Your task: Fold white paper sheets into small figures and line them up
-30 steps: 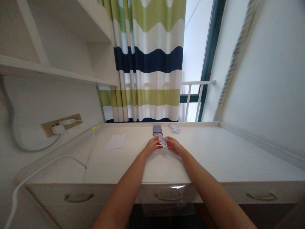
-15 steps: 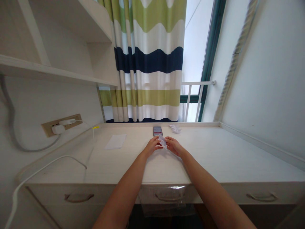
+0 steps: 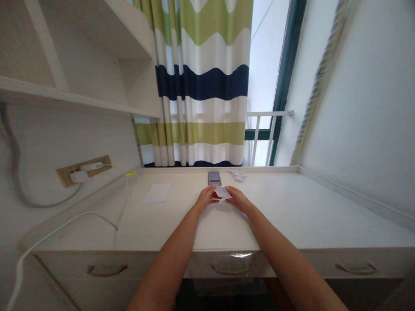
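Observation:
Between my two hands is a small piece of folded white paper [image 3: 223,192], held just above the desk. My left hand [image 3: 205,198] pinches its left side, the thumb below and fingers curled behind. At the opposite side, my right hand [image 3: 237,198] grips the paper's edge with thumb and fingers. Just beyond my hands lies a phone [image 3: 214,178] with its screen lit. Right of the phone rests a cluster of folded white paper pieces [image 3: 238,175]; their exact shape is too small to make out.
A stack of white paper sheets [image 3: 157,193] lies on the left of the white desk [image 3: 292,207]. A white cable [image 3: 94,213] crosses the desk's left end. Plugs sit in a wall socket [image 3: 83,171]. Shelves [image 3: 136,82] overhang at upper left, and a striped curtain [image 3: 207,108] hangs behind.
The folded paper has turned from a narrow, upright, pointed look to a flatter, wider one between my fingers. My hands stay in nearly the same place.

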Demonstrator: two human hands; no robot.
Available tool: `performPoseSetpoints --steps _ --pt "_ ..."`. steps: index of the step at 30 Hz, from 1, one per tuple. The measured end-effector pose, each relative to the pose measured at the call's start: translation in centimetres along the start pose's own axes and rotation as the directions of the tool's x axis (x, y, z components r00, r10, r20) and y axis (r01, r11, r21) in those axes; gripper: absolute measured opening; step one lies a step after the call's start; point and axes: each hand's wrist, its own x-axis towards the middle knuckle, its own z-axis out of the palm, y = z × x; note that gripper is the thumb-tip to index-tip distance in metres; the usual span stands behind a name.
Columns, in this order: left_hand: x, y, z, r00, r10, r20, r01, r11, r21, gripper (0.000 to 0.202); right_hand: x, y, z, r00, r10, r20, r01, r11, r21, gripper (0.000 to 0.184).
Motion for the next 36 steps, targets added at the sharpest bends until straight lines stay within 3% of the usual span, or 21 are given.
performPoseSetpoints --steps 6,15,23,32,36 --pt "0.1 0.3 -0.1 0.992 0.017 -0.124 -0.022 0.999 -0.041 0.025 0.0 0.0 -0.1 1.0 -0.006 0.004 0.006 1.0 0.029 0.022" --pt "0.2 0.2 -0.5 0.975 -0.007 -0.221 -0.002 0.999 -0.041 0.022 0.6 0.3 -0.6 0.987 -0.151 -0.053 0.153 0.988 0.021 0.022" --pt "0.9 -0.4 -0.8 0.972 -0.04 -0.23 0.047 0.999 0.026 0.021 1.4 1.1 -1.8 0.949 -0.167 -0.267 0.17 0.985 -0.014 0.02" --pt "3.7 0.1 2.5 0.972 -0.059 -0.228 0.096 0.983 0.157 0.019 2.6 1.2 -4.3 0.814 -0.195 -0.548 0.194 0.979 -0.06 0.017" --pt "5.4 -0.1 4.3 0.969 -0.054 -0.243 0.105 0.974 0.2 0.017 3.2 0.4 -5.8 0.768 -0.245 -0.592 0.217 0.969 -0.119 0.014"
